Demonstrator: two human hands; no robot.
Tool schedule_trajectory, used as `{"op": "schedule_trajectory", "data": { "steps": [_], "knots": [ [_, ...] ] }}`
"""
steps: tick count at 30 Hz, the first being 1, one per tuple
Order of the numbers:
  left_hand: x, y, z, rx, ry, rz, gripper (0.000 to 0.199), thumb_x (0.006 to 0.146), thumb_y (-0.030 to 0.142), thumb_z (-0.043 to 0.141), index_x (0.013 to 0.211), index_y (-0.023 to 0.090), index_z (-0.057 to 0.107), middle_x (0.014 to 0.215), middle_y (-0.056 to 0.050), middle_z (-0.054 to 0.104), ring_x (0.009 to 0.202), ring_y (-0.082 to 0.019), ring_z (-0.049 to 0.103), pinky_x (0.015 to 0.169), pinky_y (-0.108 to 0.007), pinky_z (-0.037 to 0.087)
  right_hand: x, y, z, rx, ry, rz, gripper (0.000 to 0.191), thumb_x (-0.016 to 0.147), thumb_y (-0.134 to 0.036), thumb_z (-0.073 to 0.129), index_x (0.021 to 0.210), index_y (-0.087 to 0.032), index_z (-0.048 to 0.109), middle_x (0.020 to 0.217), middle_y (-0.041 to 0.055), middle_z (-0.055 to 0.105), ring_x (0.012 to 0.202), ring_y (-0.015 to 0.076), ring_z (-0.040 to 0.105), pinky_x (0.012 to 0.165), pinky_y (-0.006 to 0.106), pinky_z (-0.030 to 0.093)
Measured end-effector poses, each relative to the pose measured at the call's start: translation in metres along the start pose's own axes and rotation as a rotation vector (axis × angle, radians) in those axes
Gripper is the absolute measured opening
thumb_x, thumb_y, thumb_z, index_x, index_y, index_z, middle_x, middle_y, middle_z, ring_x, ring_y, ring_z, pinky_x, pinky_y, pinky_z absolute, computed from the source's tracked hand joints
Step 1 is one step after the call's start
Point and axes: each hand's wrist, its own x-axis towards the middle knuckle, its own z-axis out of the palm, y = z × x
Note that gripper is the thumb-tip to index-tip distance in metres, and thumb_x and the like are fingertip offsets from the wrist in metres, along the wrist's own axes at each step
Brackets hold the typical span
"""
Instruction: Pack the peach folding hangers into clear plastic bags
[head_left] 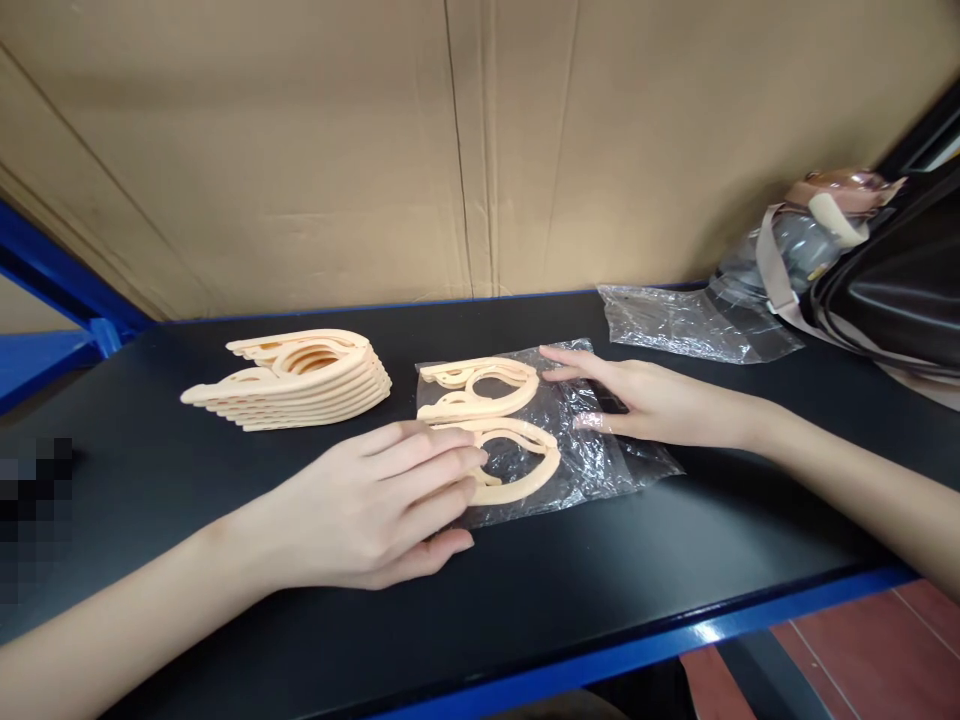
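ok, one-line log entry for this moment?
left hand: over nearer beige piece | right hand: at clear bag | bag: on black tabletop | beige stack: left of bag

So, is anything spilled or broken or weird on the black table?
Nothing stands out. The cream stack looks tidy, and I see no spills or breaks. The near clear bag and the back clear bag look wrinkled, but thin plastic often does.

slim forearms [172, 595] and hands [375, 505] are bare, the fingernails [466, 543] seemingly short.
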Motion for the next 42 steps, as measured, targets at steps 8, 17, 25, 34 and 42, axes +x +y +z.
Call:
{"op": "schedule_trajectory", "data": {
  "steps": [8, 17, 25, 34, 42],
  "knots": [
    [-0.023, -0.073, -0.050, 0.076, -0.131, -0.515, 0.054, 0.093, 0.061, 0.043, 0.121, 0.020, 0.062, 0.130, -0.005, 0.060, 0.119, -0.028, 0.054, 0.101, -0.054, 0.043, 0.001, -0.002, -0.012, -0.167, 0.396, 0.068, 0.051, 0.085, -0.014, 0.047, 0.135, -0.022, 0.050, 0.097, -0.0008, 0.075, 0.078, 0.0158, 0.069, 0.071, 0.030, 0.052],
    [-0.082, -0.124, -0.055, -0.119, -0.512, -0.981, 0.127, 0.050, 0.104, 0.027, 0.131, 0.011, 0.057, 0.148, -0.018, 0.046, 0.137, -0.038, 0.037, 0.109, -0.060, 0.030, 0.000, -0.006, -0.014, -0.312, 0.446, -0.025, 0.040, 0.091, -0.022, 0.050, 0.130, -0.019, 0.054, 0.092, -0.0004, 0.074, 0.079, 0.0171, 0.069, 0.065, 0.028, 0.049],
    [-0.077, -0.126, -0.053, -0.189, -0.570, -1.030, 0.126, 0.047, 0.104, 0.030, 0.128, 0.011, 0.055, 0.147, -0.018, 0.044, 0.130, -0.036, 0.043, 0.109, -0.055, 0.033, 0.000, -0.004, -0.012, -0.350, 0.449, -0.061, 0.038, 0.093, -0.024, 0.049, 0.130, -0.019, 0.055, 0.090, -0.0002, 0.074, 0.077, 0.0178, 0.067, 0.067, 0.030, 0.049],
    [-0.069, -0.124, -0.057, -0.155, -0.404, -1.026, 0.108, 0.059, 0.095, 0.043, 0.131, 0.015, 0.053, 0.140, -0.008, 0.052, 0.119, -0.034, 0.054, 0.100, -0.059, 0.042, -0.001, -0.005, -0.013, -0.331, 0.425, -0.055, 0.039, 0.093, -0.027, 0.049, 0.131, -0.020, 0.055, 0.093, 0.0026, 0.074, 0.083, 0.0210, 0.068, 0.072, 0.034, 0.051],
    [-0.013, -0.061, -0.042, -0.096, -0.011, -0.716, 0.075, 0.076, 0.070, 0.061, 0.125, 0.015, 0.052, 0.130, -0.010, 0.056, 0.116, -0.028, 0.054, 0.099, -0.047, 0.047, -0.003, -0.029, -0.003, 0.019, 0.479, -0.127, 0.033, 0.092, -0.034, 0.058, 0.124, -0.026, 0.058, 0.122, 0.0074, 0.065, 0.108, 0.0241, 0.063, 0.089, 0.041, 0.054]
  ]
}}
